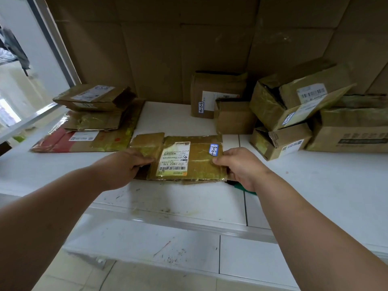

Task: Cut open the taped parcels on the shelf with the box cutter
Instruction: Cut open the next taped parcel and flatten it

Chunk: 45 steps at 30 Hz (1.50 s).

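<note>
While the white shelf [189, 120] carries opened boxes, the flat brown taped cardboard parcel [180, 158] sits front-centre; left hand [123, 166] grips its left edge, right hand [241, 164] pinches the right edge, green-handled box cutter [243, 187] beneath (mostly hidden). Positioning step; next needs the blade on tape.

view: head, single wide-angle
position: above the white shelf [189, 198]
facing: forward and down
nearness: close, arm's reach of the shelf
</note>
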Each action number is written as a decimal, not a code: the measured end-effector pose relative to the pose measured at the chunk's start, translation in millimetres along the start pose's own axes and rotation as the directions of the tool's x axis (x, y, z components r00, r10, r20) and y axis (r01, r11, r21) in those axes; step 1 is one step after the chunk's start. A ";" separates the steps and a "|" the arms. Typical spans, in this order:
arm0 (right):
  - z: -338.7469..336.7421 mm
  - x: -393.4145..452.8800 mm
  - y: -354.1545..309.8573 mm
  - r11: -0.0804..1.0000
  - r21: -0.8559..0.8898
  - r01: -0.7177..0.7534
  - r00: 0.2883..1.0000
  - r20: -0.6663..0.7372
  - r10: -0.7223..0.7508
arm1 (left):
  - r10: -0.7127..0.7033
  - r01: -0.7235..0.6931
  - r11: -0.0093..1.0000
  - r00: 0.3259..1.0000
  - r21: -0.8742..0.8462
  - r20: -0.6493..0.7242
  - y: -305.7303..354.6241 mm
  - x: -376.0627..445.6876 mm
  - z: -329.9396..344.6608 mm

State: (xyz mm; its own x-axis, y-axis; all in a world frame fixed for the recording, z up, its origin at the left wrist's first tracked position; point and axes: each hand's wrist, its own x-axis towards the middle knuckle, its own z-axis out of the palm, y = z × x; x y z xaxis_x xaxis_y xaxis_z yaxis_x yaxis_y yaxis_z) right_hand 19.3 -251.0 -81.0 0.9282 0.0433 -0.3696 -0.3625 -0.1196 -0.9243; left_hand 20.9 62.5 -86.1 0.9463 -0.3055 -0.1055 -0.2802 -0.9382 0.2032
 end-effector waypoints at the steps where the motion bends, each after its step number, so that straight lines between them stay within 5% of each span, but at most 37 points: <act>1: 1.6 1.2 1.4 0.986 -0.164 0.016 0.999 -0.046 -0.024 | -0.001 0.001 1.000 1.000 -0.009 0.002 0.3 -0.8 -0.1; 4: 5.5 -1.1 1.4 0.798 -0.602 0.030 0.986 -0.114 -0.122 | -0.007 0.008 0.999 1.000 -0.031 0.025 0.2 -4.1 -1.7; 8: 5.2 -5.0 3.8 0.547 -0.837 0.005 0.943 -0.179 -0.282 | -0.020 0.023 0.998 0.999 -0.052 0.048 -0.5 -5.8 0.2; 11: -0.3 -4.6 8.5 0.478 -0.877 -0.045 0.934 -0.207 -0.292 | -0.045 0.055 0.994 0.993 -0.099 0.106 1.3 -5.0 5.0; 17: -5.0 -9.9 14.5 0.418 -0.903 -0.100 0.992 -0.123 -0.028 | -0.081 0.087 0.991 0.995 -0.104 0.060 8.2 1.5 12.0; 22: -21.2 -13.8 21.0 0.472 -0.880 -0.056 0.993 -0.100 -0.069 | -0.130 0.137 0.988 0.986 -0.065 0.107 16.4 1.1 19.9; 29: -27.7 -14.0 33.8 0.373 -0.920 -0.124 0.920 -0.247 -0.303 | -0.108 0.103 0.994 0.984 0.042 0.143 28.8 2.4 20.1; 32: -12.5 -12.4 36.9 0.428 -0.899 0.090 0.879 -0.131 -0.459 | -0.109 0.098 0.992 0.982 0.075 0.155 31.7 5.2 24.2; 35: 7.3 -11.2 41.8 0.336 -0.919 0.208 0.908 0.054 -0.416 | -0.111 0.089 0.987 0.980 0.137 0.162 30.9 8.2 27.5; 38: 20.2 -11.9 53.7 0.219 -0.949 0.228 0.949 0.166 -0.268 | -0.138 0.115 0.984 0.975 0.139 0.172 30.7 7.4 30.0; 45: 28.6 -11.5 55.3 0.081 -0.983 0.163 0.974 0.148 -0.169 | -0.150 0.119 0.974 0.976 0.194 0.156 29.1 5.8 39.3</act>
State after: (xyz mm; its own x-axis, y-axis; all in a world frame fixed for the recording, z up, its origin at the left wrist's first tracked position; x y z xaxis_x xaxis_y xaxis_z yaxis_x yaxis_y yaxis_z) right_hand -13.8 -229.8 -130.6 0.9533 0.2090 -0.2181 0.2049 -0.9779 -0.0417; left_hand 11.9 27.0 -119.1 0.9410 -0.1824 -0.2852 -0.1913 -0.9815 -0.0036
